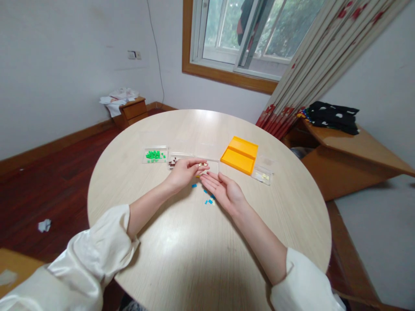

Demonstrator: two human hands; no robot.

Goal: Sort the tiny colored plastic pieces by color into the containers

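My left hand (186, 172) hovers over the middle of the round table, its fingers cupped around a few small pale pieces (203, 164). Close to its fingertips, my right hand (227, 192) is turned palm up with the fingers stretched out, and I see nothing in it. Several small blue pieces (210, 201) lie scattered on the tabletop just below the hands. Behind the left hand, a clear box with dark brown pieces (173, 161) is partly covered. A further clear box (212, 166) stands behind the fingertips, its contents mostly hidden.
On the round table (181, 259), a clear box of green pieces (154, 155) stands at the left. An open orange case (239, 160) is at the right, beside a clear box with pale yellow pieces (262, 176). Wooden cabinets (353, 155) flank the table.
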